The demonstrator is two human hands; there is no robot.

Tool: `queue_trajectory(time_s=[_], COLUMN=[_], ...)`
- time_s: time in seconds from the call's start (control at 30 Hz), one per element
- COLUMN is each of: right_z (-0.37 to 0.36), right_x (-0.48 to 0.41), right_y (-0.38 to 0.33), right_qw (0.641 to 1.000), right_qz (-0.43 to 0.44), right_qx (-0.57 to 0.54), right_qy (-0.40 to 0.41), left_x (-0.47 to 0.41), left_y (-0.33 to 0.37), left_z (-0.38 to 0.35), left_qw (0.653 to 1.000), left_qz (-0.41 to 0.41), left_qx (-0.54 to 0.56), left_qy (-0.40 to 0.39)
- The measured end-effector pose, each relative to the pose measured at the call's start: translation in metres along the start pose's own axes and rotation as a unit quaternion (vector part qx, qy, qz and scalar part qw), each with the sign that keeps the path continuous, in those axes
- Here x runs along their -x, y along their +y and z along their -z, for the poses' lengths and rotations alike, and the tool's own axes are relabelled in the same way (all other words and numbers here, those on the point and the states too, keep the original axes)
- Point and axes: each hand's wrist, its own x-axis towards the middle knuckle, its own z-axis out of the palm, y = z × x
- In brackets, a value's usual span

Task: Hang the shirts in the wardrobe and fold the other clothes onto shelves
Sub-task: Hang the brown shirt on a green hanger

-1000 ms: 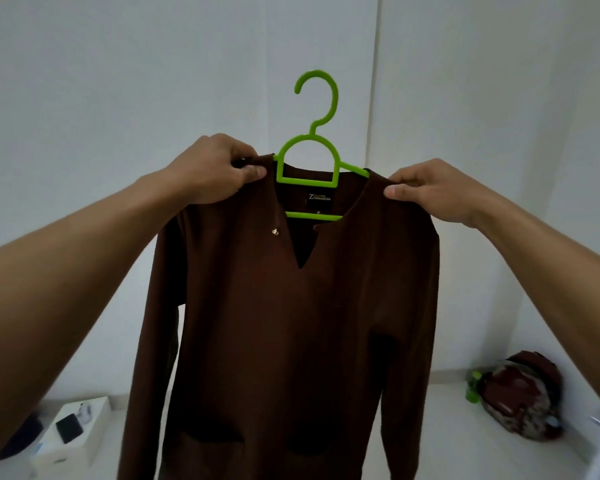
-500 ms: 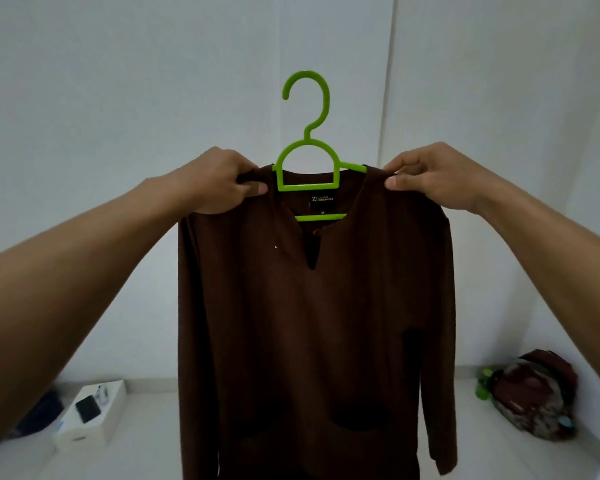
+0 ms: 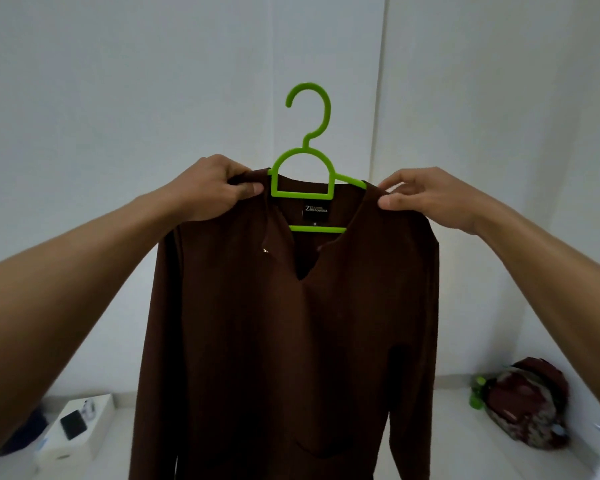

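The bare left forearm (image 3: pixel 84 289) and bare right forearm (image 3: pixel 541 289) stretch from the near corners up toward the far middle. The left hand (image 3: pixel 212 188) is fisted, thumb pressed flat against curled fingers, pinching the left shoulder of a dark brown long-sleeved fabric shirt (image 3: pixel 291 341). The right hand (image 3: pixel 437 199) pinches the right shoulder, thumb pointing left, fingers curled above. The hands are roughly level, well apart
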Motion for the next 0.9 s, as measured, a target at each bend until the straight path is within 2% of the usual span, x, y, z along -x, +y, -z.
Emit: queue_trajectory(time_s=[0.1, 0.23, 0.3, 0.47, 0.67, 0.73, 0.8, 0.83, 0.9], right_z=[-0.004, -0.007, -0.006, -0.002, -0.003, 0.0, 0.005, 0.009, 0.016], right_x=[0.003, 0.004, 0.003, 0.001, -0.004, -0.005, -0.005, -0.004, -0.006], right_y=[0.009, 0.009, 0.008, 0.007, 0.002, 0.001, -0.001, -0.002, -0.003], right_qw=[1.0, 0.995, 0.992, 0.99, 0.991, 0.99, 0.989, 0.99, 0.989], right_qz=[-0.001, 0.015, 0.023, 0.039, 0.055, 0.059, 0.057, 0.053, 0.04], right_qx=[0.014, 0.013, 0.018, 0.037, 0.04, 0.036, 0.038, 0.05, 0.112], right_qy=[-0.004, 0.097, 0.119, 0.129, 0.116, 0.126, 0.128, 0.122, 0.092], left_x=[-0.002, -0.004, -0.001, 0.006, 0.004, 0.003, 0.002, 0.002, 0.0], left_y=[0.001, 0.002, -0.002, -0.015, -0.014, -0.011, -0.013, -0.014, -0.013], left_z=[0.0, 0.009, 0.015, 0.021, 0.027, 0.024, 0.02, 0.017, 0.013], left_qw=[1.0, 0.993, 0.985, 0.962, 0.925, 0.957, 0.988, 0.991, 0.991], left_qz=[0.002, -0.001, 0.026, 0.105, 0.196, 0.157, 0.111, 0.098, 0.09], left_qx=[0.002, -0.116, -0.169, -0.21, -0.253, -0.165, -0.008, 0.045, 0.085], left_qy=[0.011, 0.014, -0.017, -0.141, -0.206, -0.178, -0.107, -0.079, -0.059])
